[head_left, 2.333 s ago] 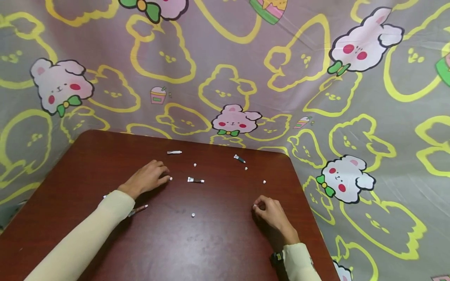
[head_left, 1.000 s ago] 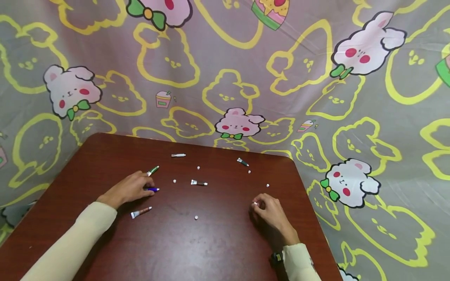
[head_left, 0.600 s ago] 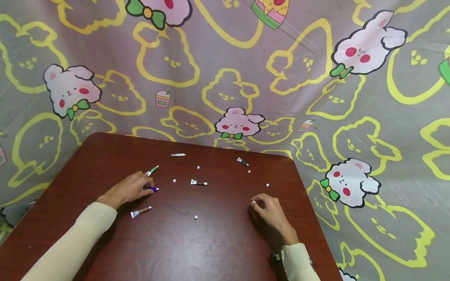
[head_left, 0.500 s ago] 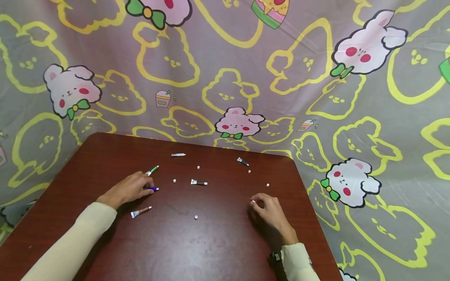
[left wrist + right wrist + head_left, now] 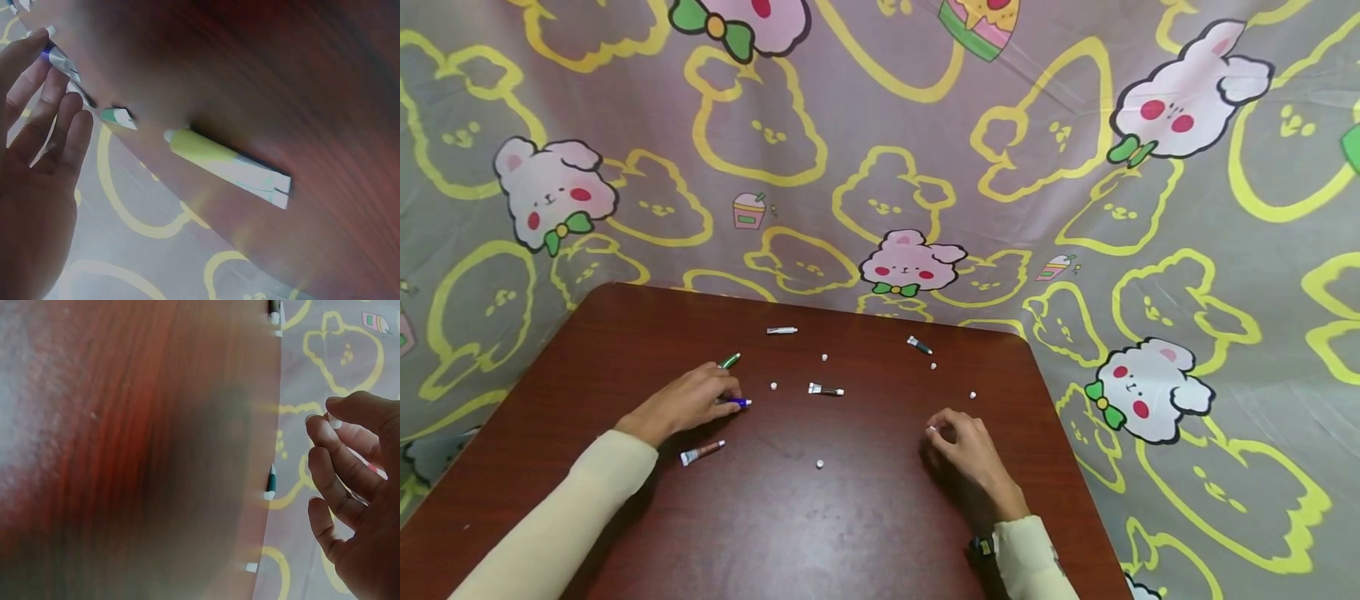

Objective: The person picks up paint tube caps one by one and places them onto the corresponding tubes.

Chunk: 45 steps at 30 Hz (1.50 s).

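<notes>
My left hand pinches a small blue paint tube between thumb and fingers, low over the table; its silver end shows past the fingers in the left wrist view. Partly hidden behind that hand is a green paint tube. A yellow paint tube lies below the palm in the left wrist view, and a reddish-brown tube in front of the forearm. On the right side, my right hand holds a tiny white cap between thumb and index finger, the other fingers loosely bent.
On the brown table lie a dark brown tube, a white tube and a dark green tube. Several white caps are scattered about, one cap near the middle. A patterned cloth hangs behind.
My left hand left a white cap on the table, moved back to the blue tube and took hold of it, then shifted slightly right with it. My right hand moved slightly left, holding its cap.
</notes>
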Tool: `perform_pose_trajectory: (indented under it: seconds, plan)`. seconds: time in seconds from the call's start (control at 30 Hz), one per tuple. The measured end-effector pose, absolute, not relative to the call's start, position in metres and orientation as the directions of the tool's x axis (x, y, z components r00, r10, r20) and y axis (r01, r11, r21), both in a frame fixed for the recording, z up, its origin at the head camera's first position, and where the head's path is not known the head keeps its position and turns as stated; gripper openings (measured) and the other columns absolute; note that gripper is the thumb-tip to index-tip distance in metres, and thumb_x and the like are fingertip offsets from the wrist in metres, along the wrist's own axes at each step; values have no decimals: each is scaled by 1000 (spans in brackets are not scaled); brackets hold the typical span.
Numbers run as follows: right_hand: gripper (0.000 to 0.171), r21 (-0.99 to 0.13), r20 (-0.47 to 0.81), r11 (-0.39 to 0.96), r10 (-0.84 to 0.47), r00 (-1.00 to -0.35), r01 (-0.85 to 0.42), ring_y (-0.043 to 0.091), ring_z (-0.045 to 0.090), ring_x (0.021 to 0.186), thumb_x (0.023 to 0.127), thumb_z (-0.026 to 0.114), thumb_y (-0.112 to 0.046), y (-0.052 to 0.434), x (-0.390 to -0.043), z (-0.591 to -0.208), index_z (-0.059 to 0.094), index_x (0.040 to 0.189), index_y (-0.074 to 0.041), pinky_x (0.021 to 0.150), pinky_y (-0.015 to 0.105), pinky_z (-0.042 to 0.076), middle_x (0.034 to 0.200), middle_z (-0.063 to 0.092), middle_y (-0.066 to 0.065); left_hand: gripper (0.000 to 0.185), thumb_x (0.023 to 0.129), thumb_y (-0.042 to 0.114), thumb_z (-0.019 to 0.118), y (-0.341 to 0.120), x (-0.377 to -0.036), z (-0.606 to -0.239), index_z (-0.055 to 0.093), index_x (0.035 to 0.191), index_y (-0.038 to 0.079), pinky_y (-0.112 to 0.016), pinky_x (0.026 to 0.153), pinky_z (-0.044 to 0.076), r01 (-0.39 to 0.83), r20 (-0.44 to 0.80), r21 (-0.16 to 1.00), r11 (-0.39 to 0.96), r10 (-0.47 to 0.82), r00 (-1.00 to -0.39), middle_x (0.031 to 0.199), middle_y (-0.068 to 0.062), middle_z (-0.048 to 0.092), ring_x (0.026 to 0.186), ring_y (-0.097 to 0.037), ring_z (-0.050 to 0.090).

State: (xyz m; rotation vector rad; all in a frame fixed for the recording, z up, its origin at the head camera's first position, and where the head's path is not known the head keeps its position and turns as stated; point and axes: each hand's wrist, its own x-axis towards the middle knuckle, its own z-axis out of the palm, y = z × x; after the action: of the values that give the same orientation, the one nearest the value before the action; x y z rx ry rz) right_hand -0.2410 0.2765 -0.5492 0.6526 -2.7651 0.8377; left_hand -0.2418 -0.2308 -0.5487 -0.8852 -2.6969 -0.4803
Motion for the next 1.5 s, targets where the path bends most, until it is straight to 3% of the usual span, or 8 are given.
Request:
perform_pose_trajectory:
  seconds: [0.13, 0.4, 0.8, 1.1, 1.3, 1.5]
  plan:
    - [8, -476, 302, 728, -392, -869, -494, 9, 72, 82, 95, 84, -14, 273, -240, -550, 79, 101, -16, 78, 31, 59, 91, 79, -8, 16, 86, 17, 92, -226, -241, -545, 77, 91, 17, -40, 76, 54, 616, 353, 223, 756, 526, -774, 89, 3, 72, 85, -18, 58]
    - [12, -454, 307, 732, -408, -860, -509, 16, 74, 88, 93, 86, -17, 267, -238, -550, 83, 104, -13, 82, 35, 57, 97, 83, -4, 13, 90, 18, 89, -213, -240, -538, 76, 93, 17, -43, 83, 58, 598, 295, 234, 767, 530, -795, 91, 2, 72, 90, -19, 62]
    - [10, -414, 393, 677, -470, -790, -608, 12, 69, 81, 91, 87, -15, 254, -239, -546, 83, 100, -12, 82, 37, 48, 92, 82, -5, 14, 89, 18, 89, -195, -241, -536, 76, 92, 15, -43, 82, 57, 642, 309, 201, 740, 574, -758, 90, 1, 73, 88, -20, 62]
    - [11, -407, 380, 676, -486, -787, -615, 10, 69, 80, 92, 87, -16, 242, -241, -545, 83, 101, -11, 84, 38, 46, 91, 81, -7, 17, 88, 19, 91, -183, -238, -537, 76, 94, 12, -40, 81, 55, 680, 377, 149, 718, 594, -711, 92, -2, 76, 87, -22, 62]
    - [12, -417, 377, 659, -501, -779, -626, 10, 69, 79, 92, 87, -17, 231, -242, -541, 83, 102, -11, 85, 38, 44, 91, 81, -7, 20, 88, 20, 92, -172, -235, -532, 74, 93, 12, -38, 79, 54, 659, 363, 151, 737, 579, -730, 89, 0, 73, 84, -19, 58]
    - [12, -420, 399, 623, -527, -751, -660, 9, 70, 76, 92, 87, -16, 222, -244, -540, 83, 101, -10, 80, 33, 50, 88, 80, -5, 19, 88, 22, 91, -162, -233, -527, 74, 90, 14, -36, 77, 52, 645, 343, 156, 748, 571, -746, 87, 1, 72, 83, -17, 55]
